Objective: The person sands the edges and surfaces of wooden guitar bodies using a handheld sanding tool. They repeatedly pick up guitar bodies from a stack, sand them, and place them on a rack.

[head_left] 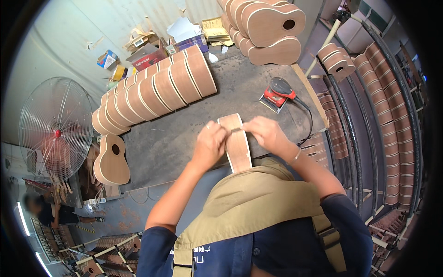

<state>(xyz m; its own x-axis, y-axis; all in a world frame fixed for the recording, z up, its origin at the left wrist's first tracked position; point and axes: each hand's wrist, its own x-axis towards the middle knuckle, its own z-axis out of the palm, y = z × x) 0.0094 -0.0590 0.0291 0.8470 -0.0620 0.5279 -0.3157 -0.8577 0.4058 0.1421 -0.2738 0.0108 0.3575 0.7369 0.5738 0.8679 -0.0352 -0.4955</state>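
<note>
A small wooden guitar body (239, 152) with white edge binding lies side-up near the bench's front edge, against my olive apron (249, 198). My left hand (210, 143) is closed at its left edge and my right hand (263, 134) is closed at its right edge, fingertips pinching a thin dark strip (236, 129) that crosses the wood between them. I cannot make out exactly what the strip is. A red and black sander (277, 92) with a cord rests on the dark bench (166, 152), beyond my right hand.
Stacked guitar bodies (152, 87) lie at back left, more (272, 27) at back right, one (110, 168) at front left. Cartons (145, 57) line the wall. A large fan (50, 129) stands left, racks of bodies (385, 124) right. Another person (50, 212) is at lower left.
</note>
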